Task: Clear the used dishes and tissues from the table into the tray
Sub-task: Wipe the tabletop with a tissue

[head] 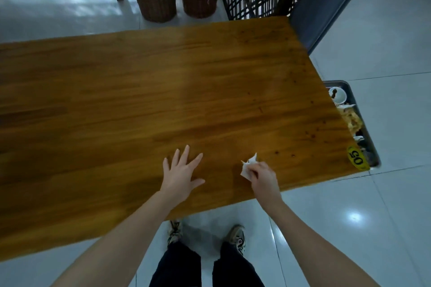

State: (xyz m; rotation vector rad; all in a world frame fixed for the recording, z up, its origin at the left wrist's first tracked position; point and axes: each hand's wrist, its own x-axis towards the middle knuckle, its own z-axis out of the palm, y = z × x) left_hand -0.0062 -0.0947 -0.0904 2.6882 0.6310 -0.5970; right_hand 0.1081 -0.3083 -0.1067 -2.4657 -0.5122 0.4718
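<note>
Two hands work the wooden surface (140,91): the left hand (179,175) lies flat, fingers spread; the right hand (262,176) pinches a white tissue (248,165) near the front edge. The tray (354,98) holds dishes beyond the right edge.

we see a honey-brown wood-grained table (163,91), a white tissue (247,168), a grey tray (354,100), a yellow sticker (358,158) with black digits.

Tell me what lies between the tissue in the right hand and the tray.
In the head view, only bare table with a few small dark spots separates the tissue from the tray; a yellow 05 sticker marks the near corner.
</note>
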